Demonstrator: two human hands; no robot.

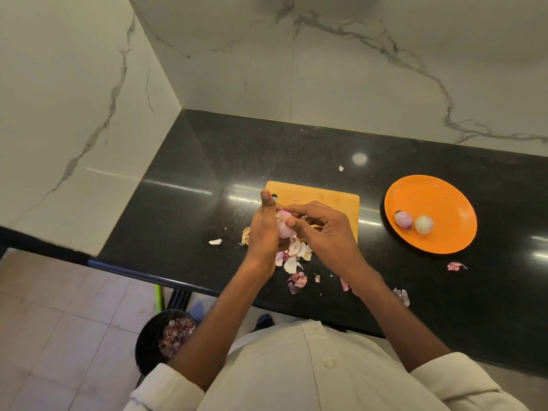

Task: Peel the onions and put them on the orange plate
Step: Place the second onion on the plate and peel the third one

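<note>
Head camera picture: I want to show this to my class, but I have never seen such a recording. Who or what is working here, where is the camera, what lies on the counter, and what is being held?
No machine here: a person works with bare hands. The one picture comes from a camera worn on the head, looking down.

The left hand grips a partly peeled onion, and the right hand pinches at its skin with the fingers.

Beneath them, on the black counter, lie a wooden cutting board and a scatter of onion skins. To the right stands the orange plate with two onions on it, seemingly peeled. On the floor below, a dark bin holds more skins.
</note>
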